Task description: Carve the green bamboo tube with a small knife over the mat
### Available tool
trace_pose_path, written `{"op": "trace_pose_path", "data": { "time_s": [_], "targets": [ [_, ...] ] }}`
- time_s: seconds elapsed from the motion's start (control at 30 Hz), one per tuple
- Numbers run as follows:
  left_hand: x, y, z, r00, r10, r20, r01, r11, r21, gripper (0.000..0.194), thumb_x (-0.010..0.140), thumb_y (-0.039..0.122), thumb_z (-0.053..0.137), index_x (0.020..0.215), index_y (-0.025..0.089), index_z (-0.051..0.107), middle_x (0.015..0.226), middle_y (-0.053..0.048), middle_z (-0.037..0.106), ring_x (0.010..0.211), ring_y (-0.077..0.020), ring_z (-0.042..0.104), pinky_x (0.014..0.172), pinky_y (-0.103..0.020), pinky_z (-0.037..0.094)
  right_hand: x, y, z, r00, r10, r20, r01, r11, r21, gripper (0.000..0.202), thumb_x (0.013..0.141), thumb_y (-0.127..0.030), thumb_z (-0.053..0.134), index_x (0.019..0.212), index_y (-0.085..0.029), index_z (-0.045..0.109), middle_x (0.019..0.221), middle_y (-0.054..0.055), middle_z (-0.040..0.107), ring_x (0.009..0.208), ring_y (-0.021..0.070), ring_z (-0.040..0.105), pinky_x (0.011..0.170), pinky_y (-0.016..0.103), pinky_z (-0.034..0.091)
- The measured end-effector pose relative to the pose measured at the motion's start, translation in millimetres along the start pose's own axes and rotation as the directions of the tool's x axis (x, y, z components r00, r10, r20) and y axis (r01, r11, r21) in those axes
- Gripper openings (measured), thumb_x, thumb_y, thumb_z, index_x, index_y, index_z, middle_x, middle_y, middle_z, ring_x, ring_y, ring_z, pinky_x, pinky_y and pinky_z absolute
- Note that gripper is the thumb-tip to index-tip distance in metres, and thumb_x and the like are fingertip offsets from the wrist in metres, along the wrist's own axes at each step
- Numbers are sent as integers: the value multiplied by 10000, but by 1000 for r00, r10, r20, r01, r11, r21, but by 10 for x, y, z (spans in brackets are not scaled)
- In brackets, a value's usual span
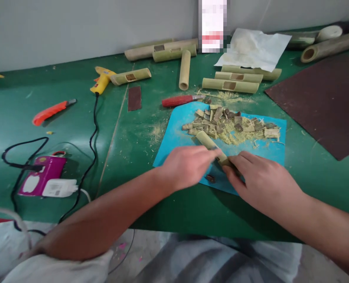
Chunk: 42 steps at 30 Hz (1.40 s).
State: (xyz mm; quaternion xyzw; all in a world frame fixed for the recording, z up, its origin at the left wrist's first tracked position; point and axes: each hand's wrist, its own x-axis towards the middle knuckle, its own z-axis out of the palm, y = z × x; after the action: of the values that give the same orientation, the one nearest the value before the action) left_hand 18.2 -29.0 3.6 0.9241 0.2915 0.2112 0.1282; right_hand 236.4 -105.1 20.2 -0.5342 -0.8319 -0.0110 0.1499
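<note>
A short bamboo tube [206, 139] slants over the blue sheet [170, 139], with an opening cut in its upper side. My right hand [261, 177] is closed round the tube's near end. Slightly blurred, my left hand [187, 167] is curled at the tube's middle, its fingertips at the cut opening. Whatever lies inside those fingers is hidden. Just beyond the tube, a heap of bamboo chips and shavings [233, 125] covers part of the sheet. One dark chip [210, 179] lies between my hands.
A red-handled tool [178, 101] lies behind the sheet. More cut bamboo tubes [230, 85] rest farther back. To the left are a yellow glue gun [102, 80], an orange utility knife [52, 112] and a purple power strip [54, 167] with cords. Brown sandpaper [324, 102] spreads at right.
</note>
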Motion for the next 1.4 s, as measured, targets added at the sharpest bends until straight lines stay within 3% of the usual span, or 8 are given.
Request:
{"op": "trace_pose_path", "data": {
  "time_s": [0.1, 0.27, 0.4, 0.83, 0.97, 1.13, 1.3, 1.4],
  "targets": [
    [2, -19, -5, 989, -79, -122, 85, 995, 46, 324, 1041, 258, 450, 1212, 133, 695, 896, -75, 748, 793, -144, 699, 704, -228, 550, 4, 1, 5, 1000, 0, -15, 0, 1000, -10, 337, 981, -288, 464, 745, -149, 659, 642, 20, 573, 502, 129, 483, 473, 305, 265],
    [4, 19, 11, 999, 43, 17, -43, 999, -6, 343, 1051, 242, 410, 1252, 158, 675, 804, -28, 726, 717, -128, 689, 609, -207, 519, 2, 2, 11, 1000, -12, -1, 11, 1000, -11, 338, 988, -280, 457, 755, -149, 665, 638, 18, 571, 511, 129, 488, 480, 302, 275],
    [24, -58, -1, 987, -72, -142, 75, 997, 17, 304, 1030, 245, 478, 1196, 132, 707, 899, -69, 755, 784, -143, 701, 706, -228, 548, -5, -1, 4, 1000, 7, -4, -7, 1000, -20, 326, 981, -294, 469, 772, -148, 672, 661, 27, 592, 518, 133, 490, 480, 306, 264],
    [36, -85, -3, 999, -10, -33, 9, 999, -45, 321, 1037, 244, 460, 1244, 148, 687, 817, -44, 731, 726, -131, 685, 651, -214, 533, 10, -4, 0, 1000, 2, 18, -2, 1000, -1, 320, 983, -284, 460, 766, -155, 657, 658, 21, 577, 523, 142, 511, 473, 303, 277],
    [36, -91, -10, 982, -123, -144, 126, 992, 16, 306, 1028, 242, 483, 1196, 124, 709, 907, -81, 749, 799, -150, 701, 703, -228, 547, 9, -4, -4, 1000, 9, 10, -9, 1000, -7, 311, 984, -280, 463, 786, -152, 666, 674, 24, 592, 532, 147, 531, 471, 308, 277],
    [11, -18, 21, 1000, 10, -3, -10, 1000, -3, 336, 1049, 262, 431, 1263, 173, 674, 807, -32, 721, 719, -130, 685, 630, -207, 524, 13, -15, -5, 1000, 18, 13, -18, 1000, -9, 269, 972, -267, 452, 871, -149, 671, 656, 9, 598, 503, 141, 518, 469, 301, 269],
    [27, -86, 16, 987, -93, -134, 96, 995, 18, 316, 1037, 261, 470, 1224, 130, 688, 894, -71, 746, 796, -159, 706, 710, -252, 564, 15, -11, -26, 999, 28, -24, -29, 998, -49, 261, 978, -283, 461, 937, -142, 677, 666, 10, 624, 490, 134, 502, 469, 301, 247],
    [41, -94, 17, 998, -10, -69, 9, 1000, -25, 330, 1044, 263, 452, 1252, 135, 674, 821, -50, 727, 735, -146, 691, 647, -235, 547, 27, -8, -47, 1000, 11, -27, -13, 997, -73, 271, 981, -268, 453, 872, -163, 678, 652, 5, 595, 496, 136, 501, 485, 302, 264]
  ]
}}
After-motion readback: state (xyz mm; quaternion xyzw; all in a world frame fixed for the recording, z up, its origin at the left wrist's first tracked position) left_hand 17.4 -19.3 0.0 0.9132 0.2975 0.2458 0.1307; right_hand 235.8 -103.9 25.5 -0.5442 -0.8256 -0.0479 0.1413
